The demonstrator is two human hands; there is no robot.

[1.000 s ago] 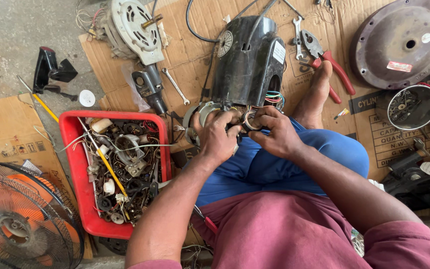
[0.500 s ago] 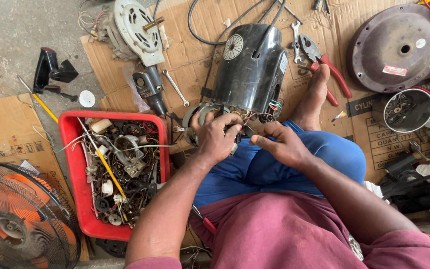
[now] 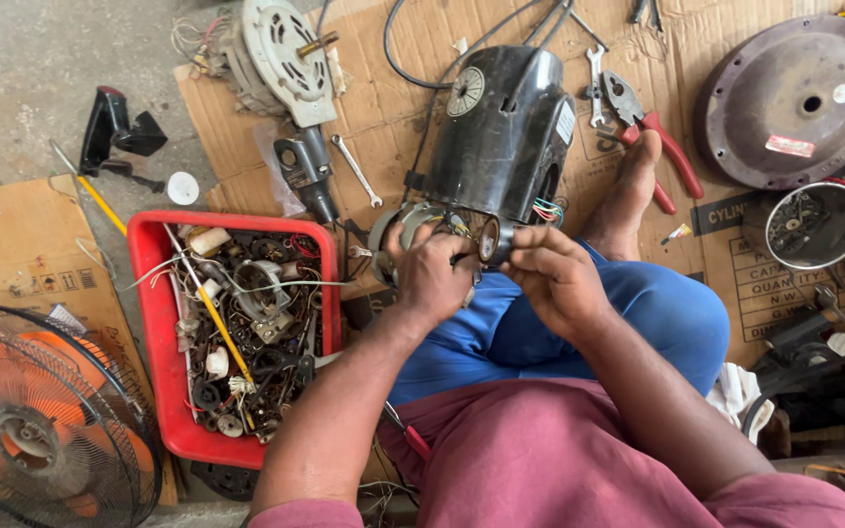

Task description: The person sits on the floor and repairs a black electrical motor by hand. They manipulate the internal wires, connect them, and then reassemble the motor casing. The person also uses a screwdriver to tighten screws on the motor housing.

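A black fan motor housing point(image 3: 501, 127) with a round dial and coloured wires lies on cardboard in front of my knee. My left hand point(image 3: 430, 277) grips the metal motor core point(image 3: 405, 223) at the housing's near end. My right hand point(image 3: 552, 277) pinches a small dark ring-shaped part point(image 3: 491, 241) right beside the housing's opening. The fingertips of both hands are partly hidden behind each other.
A red tray point(image 3: 149, 323) full of small parts, wires and a yellow screwdriver sits at my left. An orange fan in a wire guard point(image 3: 36, 420) is lower left. Red-handled pliers point(image 3: 652, 137), wrenches, a bare motor point(image 3: 281, 49) and round metal covers point(image 3: 794, 98) lie on the cardboard.
The housing has tilted and shifted slightly left. My right hand has moved up to the housing's opening with the small ring part; the left hand stays on the motor core.
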